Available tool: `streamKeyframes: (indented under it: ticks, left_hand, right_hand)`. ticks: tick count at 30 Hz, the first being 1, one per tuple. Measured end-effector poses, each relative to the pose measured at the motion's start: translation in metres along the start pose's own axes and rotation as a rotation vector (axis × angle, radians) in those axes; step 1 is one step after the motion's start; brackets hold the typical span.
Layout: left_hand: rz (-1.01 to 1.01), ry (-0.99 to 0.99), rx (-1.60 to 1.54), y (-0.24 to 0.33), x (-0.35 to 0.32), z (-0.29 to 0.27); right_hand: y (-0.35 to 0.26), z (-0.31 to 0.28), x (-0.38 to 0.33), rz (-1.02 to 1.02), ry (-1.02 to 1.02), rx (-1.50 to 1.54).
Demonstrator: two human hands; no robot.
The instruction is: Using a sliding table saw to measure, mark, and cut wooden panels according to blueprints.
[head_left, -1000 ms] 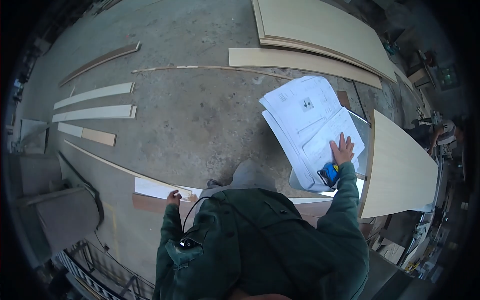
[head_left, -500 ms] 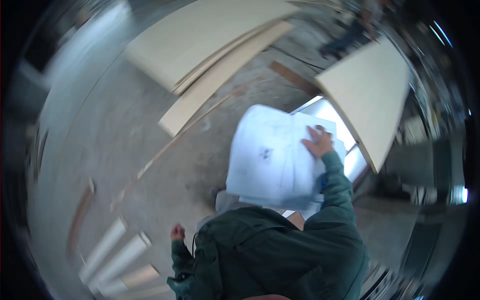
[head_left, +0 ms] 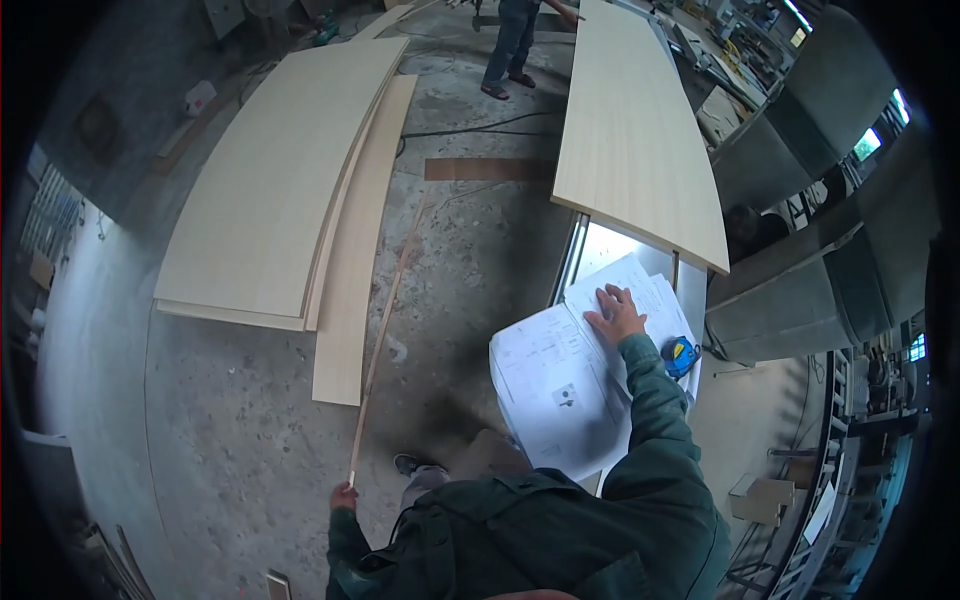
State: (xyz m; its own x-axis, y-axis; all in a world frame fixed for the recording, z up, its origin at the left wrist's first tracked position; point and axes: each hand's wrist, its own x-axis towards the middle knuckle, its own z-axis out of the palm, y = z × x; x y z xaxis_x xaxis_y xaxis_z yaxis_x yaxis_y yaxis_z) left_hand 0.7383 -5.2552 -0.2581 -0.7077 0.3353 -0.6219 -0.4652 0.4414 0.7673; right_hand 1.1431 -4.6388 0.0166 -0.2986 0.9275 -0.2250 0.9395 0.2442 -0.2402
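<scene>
My right hand lies with spread fingers on several large paper sheets printed with line drawings. The sheets rest partly on a metal-edged table, and their near left part hangs over its edge. Beside my right forearm sits a blue tape measure with a yellow spot. Down at my left side, my left hand is closed with curled fingers. A long thin wooden strip on the floor runs toward that hand in the picture; whether the fingers touch it I cannot tell.
Pale wooden panels are stacked at the left, with a narrower board alongside. Another large panel lies on the table beyond the papers. A person stands at its far end. A brown board and cables lie on the floor.
My view has swung right and steadied. My right hand stays on the sheets, which now hang lower at their left. The tape measure has come into plain sight.
</scene>
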Motion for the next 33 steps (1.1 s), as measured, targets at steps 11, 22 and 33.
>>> streamKeyframes:
  ticks: [11, 22, 33]
  left_hand:
    - [0.463, -0.502, 0.58, 0.276, 0.212, 0.099]
    - [0.289, -0.714, 0.9, 0.391, 0.394, 0.188]
    - [-0.051, -0.637, 1.288, 0.58, 0.611, 0.371]
  right_hand:
    - [-0.079, 0.035, -0.018, 0.147, 0.029, 0.105]
    - [-0.098, 0.023, 0.023, 0.345, 0.218, 0.383]
    - [-0.117, -0.015, 0.233, 0.581, 0.522, 0.328]
